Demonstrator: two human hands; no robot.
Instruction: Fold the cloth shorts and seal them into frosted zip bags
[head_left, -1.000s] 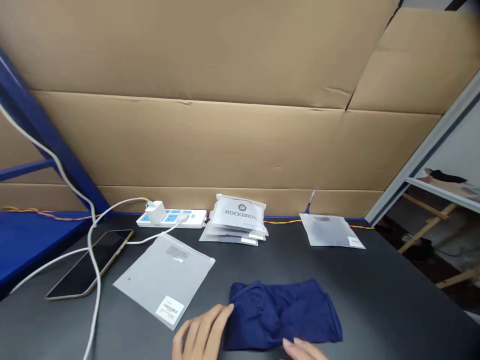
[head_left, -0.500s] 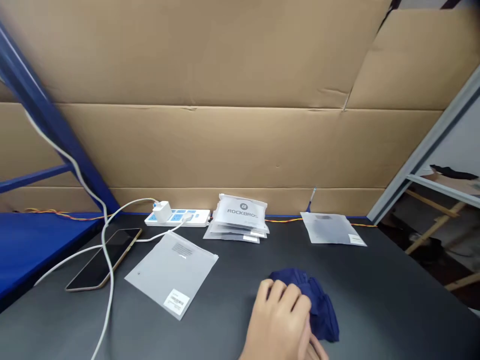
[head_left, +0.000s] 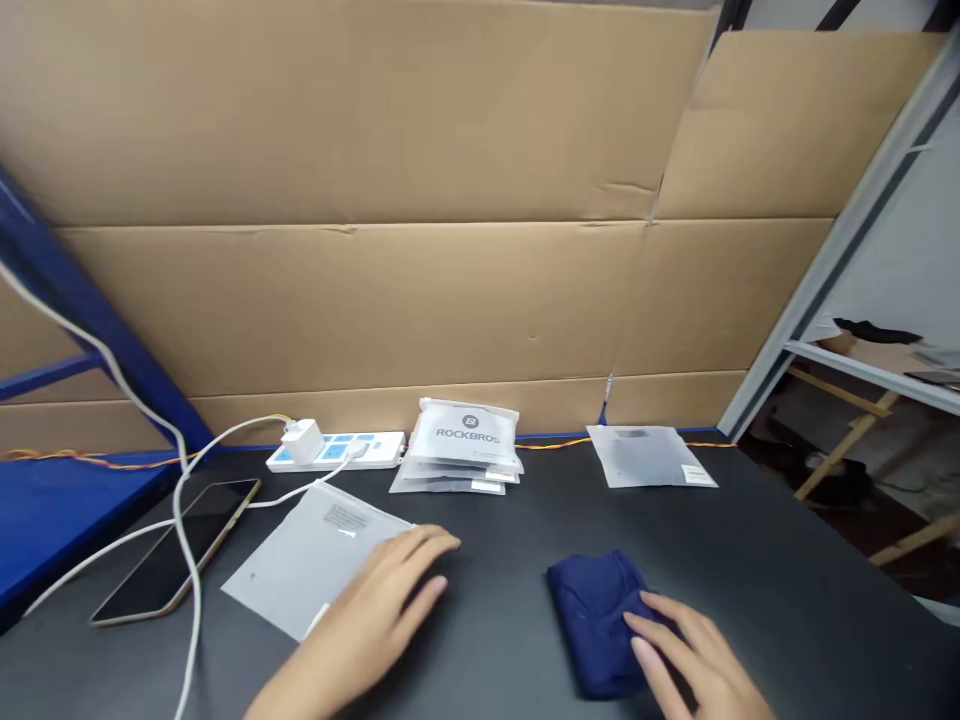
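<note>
The right hand (head_left: 709, 665) rests its fingertips on the right edge of the folded navy-blue fabric (head_left: 589, 625); its digits are parted and slightly bent, with no grip closed on the cloth. The fabric lies flat on the black counter (head_left: 795, 590), front and right of center. It forms a compact, roughly rectangular packet, longer front to back, with shallow creases on its upper face and a rounded far edge.

The left hand (head_left: 390, 610) is positioned palm down, thumb separated from the extended fingers, holding nothing. It overlaps the right portion of the frosted zip bag (head_left: 300, 565); contact with the bag cannot be determined. Its forearm enters from the lower left.
</note>
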